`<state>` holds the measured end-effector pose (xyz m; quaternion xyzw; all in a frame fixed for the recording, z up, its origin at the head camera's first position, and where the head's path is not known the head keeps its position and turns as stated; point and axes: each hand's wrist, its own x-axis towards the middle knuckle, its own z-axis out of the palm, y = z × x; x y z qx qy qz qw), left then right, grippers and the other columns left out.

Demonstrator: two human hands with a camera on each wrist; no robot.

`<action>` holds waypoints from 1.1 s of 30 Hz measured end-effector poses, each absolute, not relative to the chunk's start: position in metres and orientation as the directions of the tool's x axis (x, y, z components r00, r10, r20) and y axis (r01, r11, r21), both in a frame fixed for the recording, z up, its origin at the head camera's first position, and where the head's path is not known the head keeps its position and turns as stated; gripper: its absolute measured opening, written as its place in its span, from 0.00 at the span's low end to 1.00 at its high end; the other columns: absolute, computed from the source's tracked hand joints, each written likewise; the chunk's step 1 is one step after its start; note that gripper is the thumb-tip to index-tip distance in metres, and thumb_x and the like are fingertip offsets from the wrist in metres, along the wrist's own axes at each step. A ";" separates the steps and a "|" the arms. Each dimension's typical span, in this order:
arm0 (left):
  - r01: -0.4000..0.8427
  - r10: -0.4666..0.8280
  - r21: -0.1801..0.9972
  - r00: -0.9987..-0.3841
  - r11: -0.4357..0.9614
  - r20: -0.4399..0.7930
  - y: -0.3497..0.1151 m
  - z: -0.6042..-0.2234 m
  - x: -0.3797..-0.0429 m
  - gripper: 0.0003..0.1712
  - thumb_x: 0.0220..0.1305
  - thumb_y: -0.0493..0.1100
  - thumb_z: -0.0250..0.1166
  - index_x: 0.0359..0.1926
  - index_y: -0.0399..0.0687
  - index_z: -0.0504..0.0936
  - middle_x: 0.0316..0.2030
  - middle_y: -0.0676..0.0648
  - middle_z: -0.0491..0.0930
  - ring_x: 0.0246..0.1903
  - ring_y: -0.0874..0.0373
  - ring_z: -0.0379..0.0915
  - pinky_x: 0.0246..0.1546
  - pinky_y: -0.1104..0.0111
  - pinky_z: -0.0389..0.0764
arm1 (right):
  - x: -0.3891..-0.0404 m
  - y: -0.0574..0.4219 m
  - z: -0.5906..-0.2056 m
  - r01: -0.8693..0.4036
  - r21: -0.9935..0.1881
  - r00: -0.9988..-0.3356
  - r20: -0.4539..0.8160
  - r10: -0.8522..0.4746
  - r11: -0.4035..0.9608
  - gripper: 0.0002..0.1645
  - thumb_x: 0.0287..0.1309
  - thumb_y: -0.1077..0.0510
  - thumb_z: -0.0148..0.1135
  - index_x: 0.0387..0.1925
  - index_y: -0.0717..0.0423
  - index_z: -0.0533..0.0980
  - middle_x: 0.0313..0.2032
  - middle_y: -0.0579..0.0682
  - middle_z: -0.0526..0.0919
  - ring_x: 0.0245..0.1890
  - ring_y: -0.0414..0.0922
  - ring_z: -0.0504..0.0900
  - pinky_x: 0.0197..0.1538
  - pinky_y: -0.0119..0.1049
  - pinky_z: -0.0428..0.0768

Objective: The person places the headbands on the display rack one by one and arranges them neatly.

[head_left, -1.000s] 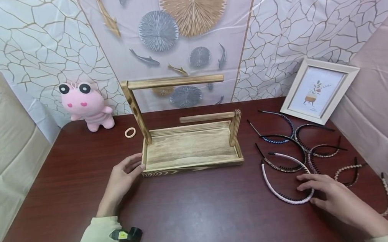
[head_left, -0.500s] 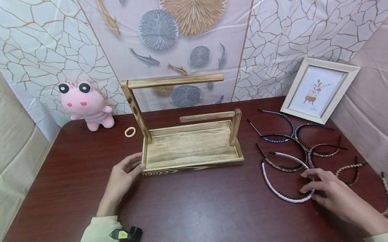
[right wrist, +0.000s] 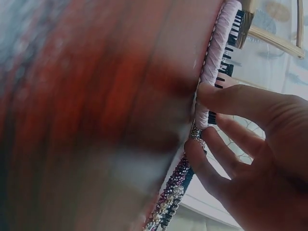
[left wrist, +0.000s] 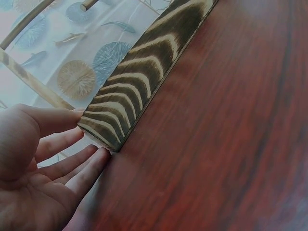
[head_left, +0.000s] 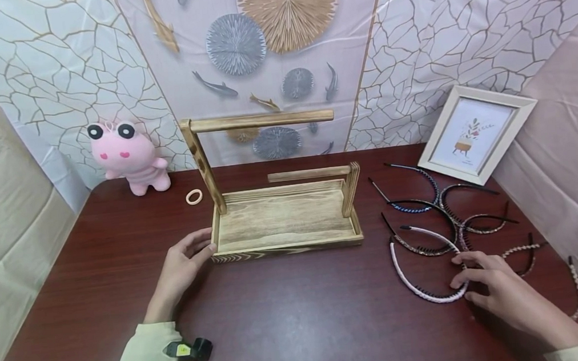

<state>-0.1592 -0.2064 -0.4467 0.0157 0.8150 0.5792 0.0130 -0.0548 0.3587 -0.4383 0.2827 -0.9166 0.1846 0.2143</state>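
Observation:
A pale pink braided headband point(head_left: 406, 282) with black teeth lies on the table at right. My right hand point(head_left: 496, 285) has its thumb and curled fingers about the headband's right side. In the right wrist view the thumb presses the pale headband point(right wrist: 216, 53), and the fingertips lie near a beaded headband point(right wrist: 171, 195). A wooden stand point(head_left: 282, 218) with a shallow tray base and two horizontal bars stands mid-table. My left hand point(head_left: 180, 270) touches the tray's left end near its front corner; in the left wrist view its fingers point(left wrist: 89, 173) are fairly straight.
Several other headbands point(head_left: 410, 210) overlap at right, some blue, some beaded. A white picture frame point(head_left: 476, 132) leans behind them. A pink plush toy point(head_left: 129, 160) sits at the back left, near a small pale ring point(head_left: 194, 197). Patterned cloth point(head_left: 236, 47) hangs behind the table.
My right hand has shifted slightly right along the pale headband, its fingers drawing in around the edge. The left hand and the wooden stand have stayed in place.

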 end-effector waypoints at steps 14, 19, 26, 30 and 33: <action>0.012 0.042 0.948 -0.999 0.318 -0.001 -0.206 -0.447 -0.159 0.25 0.66 0.40 0.66 0.63 0.40 0.76 0.58 0.39 0.79 0.57 0.53 0.76 0.46 0.80 0.75 | -0.057 0.360 -0.435 -0.626 -0.203 -0.732 0.486 -0.477 0.753 0.16 0.35 0.60 0.76 0.26 0.38 0.80 0.44 0.51 0.78 0.44 0.39 0.69 0.49 0.28 0.60; 0.004 0.045 0.951 -0.999 0.308 -0.010 -0.206 -0.447 -0.158 0.25 0.67 0.41 0.66 0.63 0.40 0.75 0.59 0.39 0.78 0.59 0.48 0.74 0.46 0.80 0.75 | -0.059 0.357 -0.430 -0.655 -0.245 -0.711 0.520 -0.473 0.715 0.26 0.67 0.32 0.46 0.31 0.42 0.82 0.44 0.50 0.80 0.46 0.35 0.69 0.53 0.21 0.57; -0.010 0.041 0.957 -0.999 0.289 -0.023 -0.206 -0.448 -0.158 0.26 0.67 0.41 0.67 0.64 0.40 0.75 0.59 0.39 0.78 0.59 0.48 0.74 0.47 0.80 0.74 | -0.059 0.349 -0.419 -0.660 -0.283 -0.700 0.568 -0.433 0.696 0.31 0.70 0.35 0.44 0.33 0.51 0.84 0.42 0.50 0.81 0.49 0.32 0.70 0.58 0.15 0.57; -0.015 0.036 0.960 -0.999 0.281 -0.026 -0.205 -0.448 -0.158 0.26 0.67 0.41 0.67 0.64 0.40 0.75 0.59 0.39 0.78 0.59 0.50 0.74 0.47 0.80 0.74 | -0.059 0.345 -0.410 -0.647 -0.297 -0.708 0.577 -0.408 0.702 0.32 0.71 0.36 0.45 0.36 0.55 0.84 0.42 0.52 0.81 0.50 0.31 0.71 0.60 0.14 0.59; -0.019 0.034 0.961 -0.999 0.275 -0.030 -0.206 -0.449 -0.158 0.26 0.67 0.42 0.67 0.64 0.41 0.75 0.59 0.39 0.78 0.59 0.51 0.74 0.47 0.80 0.74 | -0.060 0.344 -0.404 -0.640 -0.308 -0.714 0.577 -0.397 0.704 0.29 0.71 0.38 0.47 0.39 0.55 0.84 0.43 0.51 0.81 0.53 0.30 0.70 0.61 0.15 0.59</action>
